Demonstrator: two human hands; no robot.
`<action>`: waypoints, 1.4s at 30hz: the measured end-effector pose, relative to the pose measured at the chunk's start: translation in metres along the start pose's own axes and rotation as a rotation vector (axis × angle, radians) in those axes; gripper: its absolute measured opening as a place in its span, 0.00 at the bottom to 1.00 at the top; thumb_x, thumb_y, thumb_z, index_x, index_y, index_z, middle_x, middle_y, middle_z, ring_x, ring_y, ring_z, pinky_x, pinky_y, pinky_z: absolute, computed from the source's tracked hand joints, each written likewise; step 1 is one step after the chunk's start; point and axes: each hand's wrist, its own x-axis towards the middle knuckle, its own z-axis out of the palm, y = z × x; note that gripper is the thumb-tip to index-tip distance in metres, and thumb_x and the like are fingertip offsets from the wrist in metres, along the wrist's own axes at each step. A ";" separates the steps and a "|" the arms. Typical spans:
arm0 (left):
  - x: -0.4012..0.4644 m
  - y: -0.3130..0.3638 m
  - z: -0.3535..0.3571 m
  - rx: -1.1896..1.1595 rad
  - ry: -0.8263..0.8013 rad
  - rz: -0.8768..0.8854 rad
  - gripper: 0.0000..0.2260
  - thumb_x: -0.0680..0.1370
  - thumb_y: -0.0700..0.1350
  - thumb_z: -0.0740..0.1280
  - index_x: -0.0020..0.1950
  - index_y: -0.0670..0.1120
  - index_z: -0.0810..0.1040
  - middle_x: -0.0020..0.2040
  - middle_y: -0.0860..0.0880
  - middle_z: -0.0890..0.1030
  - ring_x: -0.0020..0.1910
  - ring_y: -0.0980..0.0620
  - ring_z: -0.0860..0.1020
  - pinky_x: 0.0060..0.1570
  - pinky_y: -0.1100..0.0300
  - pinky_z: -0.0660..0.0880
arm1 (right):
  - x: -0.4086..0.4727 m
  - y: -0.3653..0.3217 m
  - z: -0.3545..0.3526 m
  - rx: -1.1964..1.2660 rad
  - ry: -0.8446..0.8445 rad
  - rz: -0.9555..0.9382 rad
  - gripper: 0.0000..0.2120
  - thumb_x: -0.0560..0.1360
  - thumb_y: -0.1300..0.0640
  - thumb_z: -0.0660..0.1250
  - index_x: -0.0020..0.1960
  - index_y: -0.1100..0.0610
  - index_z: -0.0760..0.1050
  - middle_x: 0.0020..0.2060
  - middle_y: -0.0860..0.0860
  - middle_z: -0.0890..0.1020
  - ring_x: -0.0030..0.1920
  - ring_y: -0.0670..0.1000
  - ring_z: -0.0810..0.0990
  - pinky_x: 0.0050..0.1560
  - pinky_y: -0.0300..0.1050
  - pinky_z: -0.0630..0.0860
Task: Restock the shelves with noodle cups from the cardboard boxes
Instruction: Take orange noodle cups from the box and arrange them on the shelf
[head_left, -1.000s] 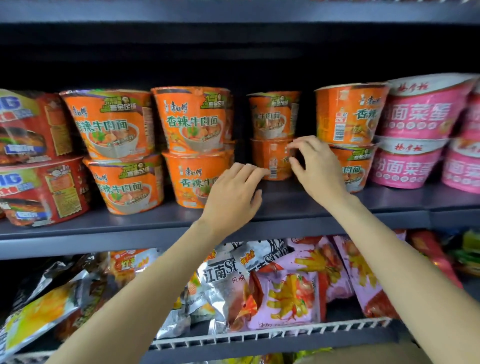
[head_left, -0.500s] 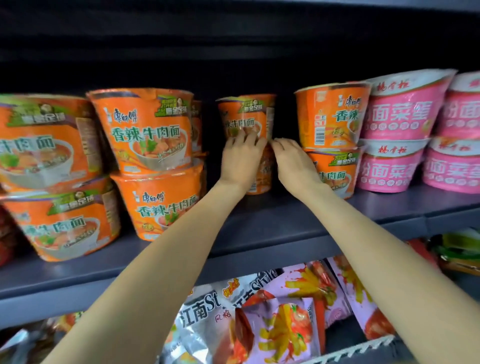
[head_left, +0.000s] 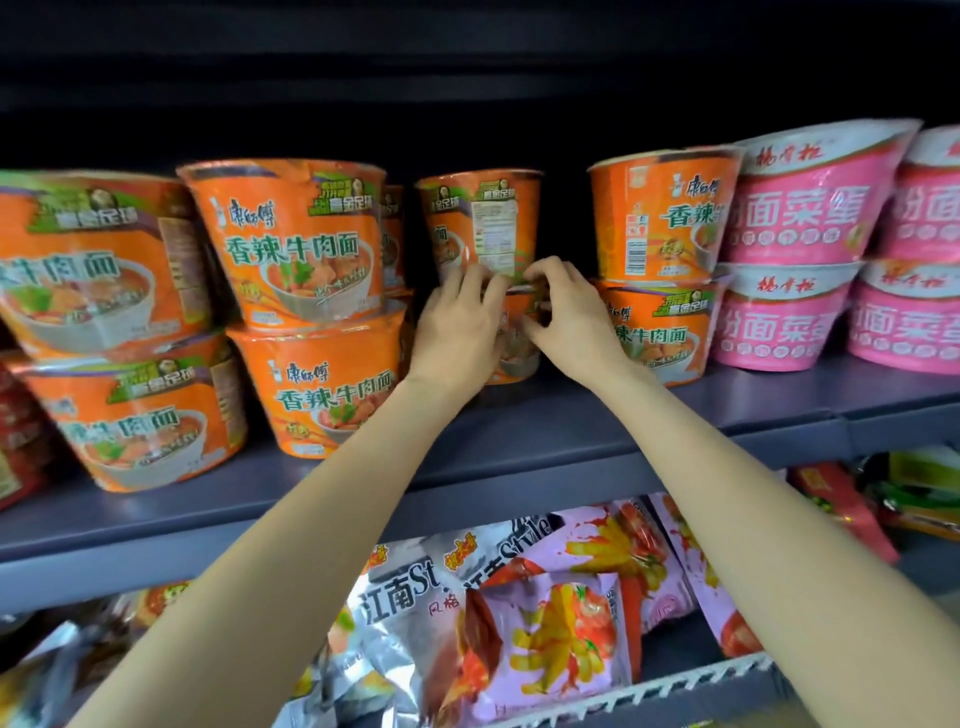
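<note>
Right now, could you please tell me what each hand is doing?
Left hand: closed on the lower orange noodle cup of the recessed stack.
Right hand: closed on the same cup, from its right.

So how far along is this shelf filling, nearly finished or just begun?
Much looks done: two-high stacks of orange noodle cups and pink noodle cups line the grey metal shelf. In hand: the left hand and right hand grip the lower orange cup of a stack set further back. Left: space in front of it. No cardboard boxes show.

Bare forearms (sleeveless here), left hand (head_left: 457, 332), right hand (head_left: 571, 317)
</note>
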 end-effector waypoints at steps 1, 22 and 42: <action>-0.001 -0.002 0.000 0.008 -0.005 -0.010 0.24 0.61 0.40 0.77 0.56 0.39 0.76 0.51 0.39 0.78 0.51 0.37 0.77 0.43 0.49 0.78 | -0.002 0.001 0.001 -0.009 -0.013 -0.023 0.23 0.72 0.61 0.71 0.64 0.57 0.68 0.62 0.54 0.72 0.58 0.55 0.75 0.57 0.54 0.76; 0.005 0.004 -0.001 -0.337 0.094 -0.210 0.28 0.72 0.38 0.68 0.71 0.38 0.65 0.68 0.36 0.67 0.64 0.36 0.69 0.59 0.47 0.71 | 0.034 -0.013 0.003 0.136 0.072 0.147 0.31 0.74 0.66 0.65 0.74 0.56 0.57 0.69 0.58 0.66 0.66 0.56 0.70 0.62 0.44 0.68; 0.014 0.011 -0.007 -0.519 0.122 -0.442 0.31 0.74 0.42 0.66 0.75 0.42 0.58 0.73 0.39 0.60 0.69 0.40 0.62 0.66 0.49 0.64 | 0.036 -0.023 0.002 0.168 0.032 0.229 0.37 0.76 0.65 0.63 0.78 0.57 0.47 0.74 0.57 0.59 0.73 0.56 0.61 0.70 0.49 0.62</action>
